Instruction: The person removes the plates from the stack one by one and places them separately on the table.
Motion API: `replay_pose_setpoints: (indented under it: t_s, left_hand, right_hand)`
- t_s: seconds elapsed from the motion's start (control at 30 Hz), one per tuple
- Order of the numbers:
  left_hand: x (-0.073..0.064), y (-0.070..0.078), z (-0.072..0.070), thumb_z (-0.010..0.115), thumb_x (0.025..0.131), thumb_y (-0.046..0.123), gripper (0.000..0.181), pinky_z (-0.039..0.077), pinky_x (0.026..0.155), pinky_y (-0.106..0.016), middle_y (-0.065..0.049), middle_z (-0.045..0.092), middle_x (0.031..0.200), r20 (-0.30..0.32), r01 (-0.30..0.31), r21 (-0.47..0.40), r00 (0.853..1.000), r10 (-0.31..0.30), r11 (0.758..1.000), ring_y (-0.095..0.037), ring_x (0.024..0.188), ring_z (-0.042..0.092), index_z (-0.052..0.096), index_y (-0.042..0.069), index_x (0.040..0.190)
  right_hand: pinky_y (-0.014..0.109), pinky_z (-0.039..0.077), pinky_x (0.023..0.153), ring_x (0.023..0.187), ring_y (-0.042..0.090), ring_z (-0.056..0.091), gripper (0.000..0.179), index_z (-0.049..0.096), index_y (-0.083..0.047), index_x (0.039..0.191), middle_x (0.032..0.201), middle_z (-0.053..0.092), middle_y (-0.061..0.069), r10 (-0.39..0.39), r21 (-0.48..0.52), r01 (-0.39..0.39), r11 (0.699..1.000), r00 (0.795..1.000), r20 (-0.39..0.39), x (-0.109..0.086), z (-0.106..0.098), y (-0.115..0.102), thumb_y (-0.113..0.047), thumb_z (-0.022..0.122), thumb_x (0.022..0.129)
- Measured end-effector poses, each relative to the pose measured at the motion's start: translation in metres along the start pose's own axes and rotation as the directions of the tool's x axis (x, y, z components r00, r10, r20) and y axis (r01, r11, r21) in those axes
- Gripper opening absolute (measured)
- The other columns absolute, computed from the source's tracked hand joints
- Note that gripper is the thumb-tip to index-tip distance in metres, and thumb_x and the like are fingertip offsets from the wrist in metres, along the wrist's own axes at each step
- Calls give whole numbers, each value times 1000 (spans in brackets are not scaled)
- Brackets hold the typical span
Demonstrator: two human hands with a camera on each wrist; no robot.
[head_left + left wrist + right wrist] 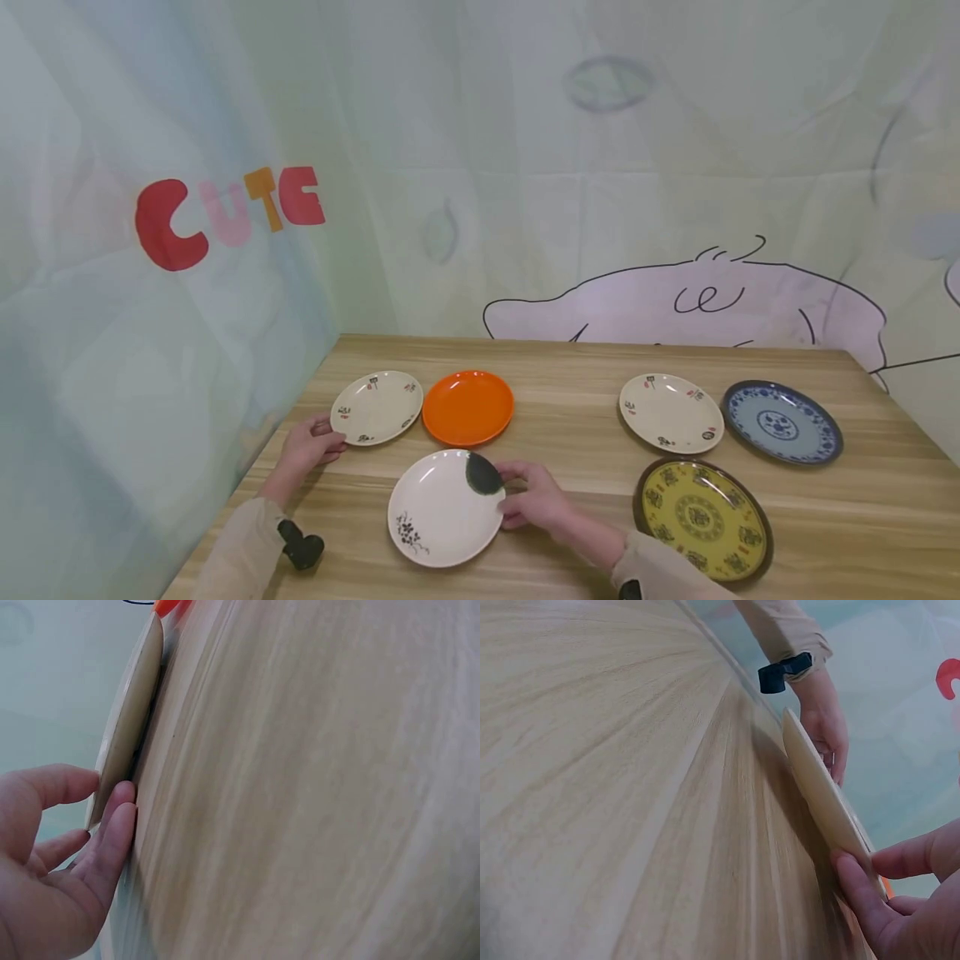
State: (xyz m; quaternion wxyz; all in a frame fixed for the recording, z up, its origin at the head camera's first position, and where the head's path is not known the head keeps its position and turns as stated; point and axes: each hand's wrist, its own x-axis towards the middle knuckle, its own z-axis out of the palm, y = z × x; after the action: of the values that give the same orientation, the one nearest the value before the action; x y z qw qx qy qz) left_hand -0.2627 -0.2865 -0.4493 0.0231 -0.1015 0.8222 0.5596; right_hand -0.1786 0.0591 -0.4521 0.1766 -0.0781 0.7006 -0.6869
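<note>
In the head view my left hand (307, 444) is at the near-left rim of a cream plate (377, 407) with small printed motifs. The left wrist view shows that plate's edge (124, 724) pinched between fingers on both sides of the rim. My right hand (538, 500) grips the right edge of a white plate (442, 512) with a dark green patch and a black flower print. Seen from the right wrist, this plate (817, 784) is tilted off the wooden table, thumb on its underside and a finger over the rim.
Behind the white plate lies an orange plate (468, 407), beside the cream one. To the right are another cream plate with motifs (671, 414), a blue patterned plate (783, 422) and a yellow-green patterned plate (702, 519). A printed curtain (450, 167) hangs behind the table (570, 392).
</note>
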Motion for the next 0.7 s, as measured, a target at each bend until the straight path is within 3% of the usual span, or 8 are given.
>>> replay_pose_setpoints:
  t_s: [0.7]
  left_hand:
    - [0, 0, 0, 52, 87, 1, 55, 54, 64, -23, -36, 41, 126, 14, 21, 24, 1000, -22, 999, -7, 69, 61, 28, -13, 134]
  right_hand:
    - [32, 56, 56, 59, 16, 58, 56, 45, 11, 124, 108, 50, 19, 25, -8, -26, 1000, 998, -54, 7, 0, 2, 15, 57, 70]
